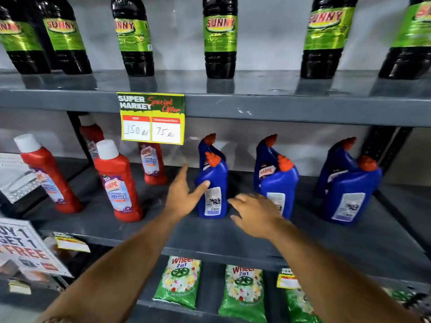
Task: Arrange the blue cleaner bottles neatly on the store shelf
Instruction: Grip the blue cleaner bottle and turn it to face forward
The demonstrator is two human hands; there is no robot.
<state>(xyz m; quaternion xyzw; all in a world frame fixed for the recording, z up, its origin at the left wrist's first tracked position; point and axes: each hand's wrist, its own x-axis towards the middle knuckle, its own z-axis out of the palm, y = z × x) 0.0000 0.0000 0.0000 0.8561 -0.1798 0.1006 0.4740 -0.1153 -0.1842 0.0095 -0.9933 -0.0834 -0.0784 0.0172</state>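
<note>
Blue cleaner bottles [213, 190] stand in three pairs along the middle shelf [233, 234]. Your left hand [182, 197], fingers spread, touches the nearest one; your right hand [254, 213] hovers empty. A sideways nudge could topple that tall bottle.

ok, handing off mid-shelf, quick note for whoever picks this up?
Left hand: open, thumb touching the leftmost front blue bottle, not gripping.
Right hand: open, empty, hovering between that bottle and the middle front bottle.
Middle shelf: six blue bottles in three front-back pairs; right front bottle sits at an angle.
Done: pairs spaced out.
Left: probably square up the fronts, which show back labels.
</note>
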